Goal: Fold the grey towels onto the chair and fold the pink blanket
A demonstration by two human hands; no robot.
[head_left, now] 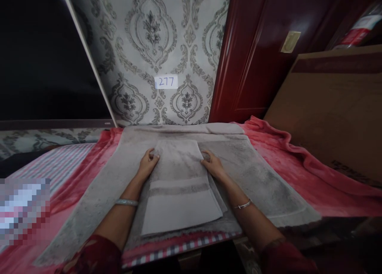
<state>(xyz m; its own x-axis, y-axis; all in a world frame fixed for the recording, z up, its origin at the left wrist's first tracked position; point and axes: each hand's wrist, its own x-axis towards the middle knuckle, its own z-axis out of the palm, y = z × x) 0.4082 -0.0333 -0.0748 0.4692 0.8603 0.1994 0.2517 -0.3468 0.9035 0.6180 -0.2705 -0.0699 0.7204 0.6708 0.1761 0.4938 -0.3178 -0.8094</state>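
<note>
A folded grey towel [179, 186] lies lengthwise on top of a larger grey towel [259, 178] that is spread flat. My left hand [148, 162] grips the folded towel's far left edge, fingers curled under it. My right hand [212, 164] holds the far right edge the same way. Both wrists wear thin bracelets. The folded towel has a woven band across its near half.
The towels rest on a pink-red blanket [298, 162] over a striped sheet [53, 162]. A patterned wall with a "277" label [166, 82] stands behind. At the right are a dark red door [253, 59] and a brown cardboard box [334, 106].
</note>
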